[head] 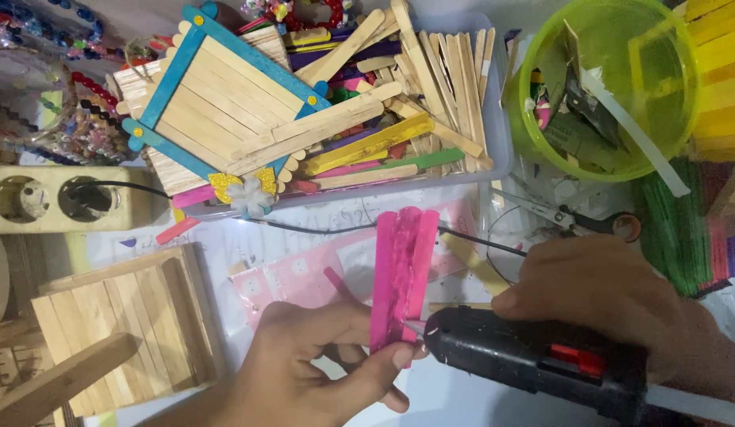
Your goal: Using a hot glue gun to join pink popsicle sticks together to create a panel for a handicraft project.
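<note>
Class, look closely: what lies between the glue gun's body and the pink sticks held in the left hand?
In the head view, only the glue gun's metal nozzle bridges it, its tip touching the pink sticks.

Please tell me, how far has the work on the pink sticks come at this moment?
Done: three flat pink wooden craft sticks already sit side by side as one small panel. In hand: the left hand pinches its lower end while the right hand presses the black glue gun nozzle there. Left: loose sticks fill the clear plastic tray.

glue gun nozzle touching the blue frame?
No, the glue gun nozzle meets the pink sticks in the left hand.
</note>
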